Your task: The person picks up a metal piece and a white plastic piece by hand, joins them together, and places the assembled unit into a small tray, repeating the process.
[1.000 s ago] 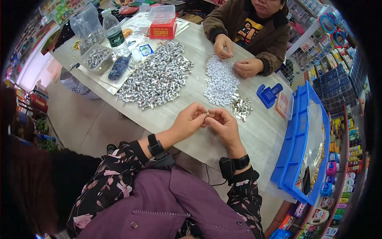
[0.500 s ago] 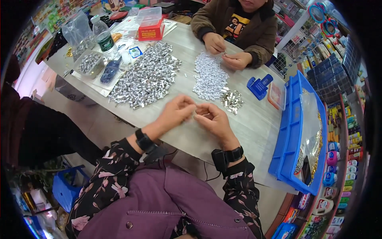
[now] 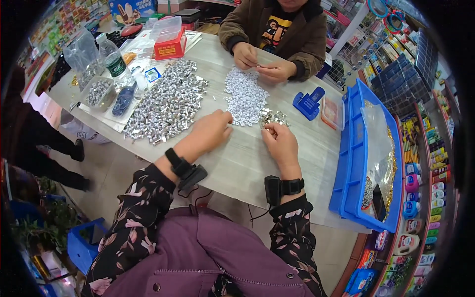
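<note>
My left hand [image 3: 213, 130] is at the lower left edge of a heap of small white bead-like pieces [image 3: 246, 96], fingers bent and pressed together. Whatever its fingertips hold, if anything, is too small to make out. My right hand [image 3: 282, 143] reaches into a small pile of shiny metal pieces [image 3: 275, 118], thumb and fingers pinched at its near edge; the fingertips partly cover what they touch. To the left of my left hand spreads a large heap of silver-and-white small pieces [image 3: 166, 101]. Both wrists wear black strapped devices.
Across the table [image 3: 232, 168] a person's hands [image 3: 260, 64] pinch a small piece. A blue crate [image 3: 341, 163] stands right, near a blue plastic holder [image 3: 309, 103] and a clear box [image 3: 332, 113]. At left are a bottle [image 3: 113, 59], a bead tub [image 3: 98, 93] and a red box [image 3: 169, 45].
My hands were together before me and have parted. The left moved toward the white heap, the right to the small metal pile. The view has shifted slightly.
</note>
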`<state>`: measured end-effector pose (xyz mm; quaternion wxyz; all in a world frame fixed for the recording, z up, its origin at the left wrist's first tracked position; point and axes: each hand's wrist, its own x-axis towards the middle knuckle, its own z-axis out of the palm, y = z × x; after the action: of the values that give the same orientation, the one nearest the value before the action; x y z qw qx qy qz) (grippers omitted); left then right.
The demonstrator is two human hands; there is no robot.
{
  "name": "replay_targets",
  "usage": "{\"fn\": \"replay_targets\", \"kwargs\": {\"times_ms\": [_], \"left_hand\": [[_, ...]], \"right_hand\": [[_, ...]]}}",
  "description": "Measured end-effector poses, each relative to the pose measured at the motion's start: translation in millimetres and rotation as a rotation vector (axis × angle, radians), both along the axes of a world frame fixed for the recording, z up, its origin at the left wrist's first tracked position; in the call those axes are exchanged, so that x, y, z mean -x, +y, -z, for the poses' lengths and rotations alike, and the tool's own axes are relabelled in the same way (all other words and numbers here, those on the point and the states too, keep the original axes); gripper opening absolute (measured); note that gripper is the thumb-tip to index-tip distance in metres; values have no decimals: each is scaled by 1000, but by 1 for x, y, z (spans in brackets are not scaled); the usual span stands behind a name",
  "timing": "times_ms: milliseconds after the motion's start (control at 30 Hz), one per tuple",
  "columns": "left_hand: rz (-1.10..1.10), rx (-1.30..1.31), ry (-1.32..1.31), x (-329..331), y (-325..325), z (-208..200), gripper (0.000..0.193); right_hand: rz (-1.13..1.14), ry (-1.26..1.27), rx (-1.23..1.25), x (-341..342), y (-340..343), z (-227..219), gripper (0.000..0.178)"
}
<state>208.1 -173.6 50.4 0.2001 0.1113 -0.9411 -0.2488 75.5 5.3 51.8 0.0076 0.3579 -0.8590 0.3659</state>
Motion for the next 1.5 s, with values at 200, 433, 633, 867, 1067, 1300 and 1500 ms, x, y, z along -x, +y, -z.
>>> {"fn": "replay_targets", "kwargs": {"times_ms": [200, 433, 633, 867, 1067, 1300, 1500], "left_hand": [[-17, 65, -45, 25, 3, 5, 14], [-28, 139, -47, 28, -8, 16, 14], [-50, -815, -109, 2, 2, -14, 12], [-9, -1440, 135, -14, 17, 12, 16], [42, -1406, 183, -18, 23, 17, 16], [102, -1325, 120, -23, 22, 19, 18], [137, -1335, 202, -19, 21, 25, 17]], "right_hand": [[68, -74, 155, 25, 7, 4, 21], [30, 54, 1, 5, -8, 1, 17], [65, 155, -17, 5, -6, 10, 18], [88, 163, -60, -2, -15, -1, 18], [80, 144, -27, 7, -12, 6, 16], [-2, -157, 257, 4, -14, 4, 15], [-452, -543, 403, -25, -30, 22, 24]]}}
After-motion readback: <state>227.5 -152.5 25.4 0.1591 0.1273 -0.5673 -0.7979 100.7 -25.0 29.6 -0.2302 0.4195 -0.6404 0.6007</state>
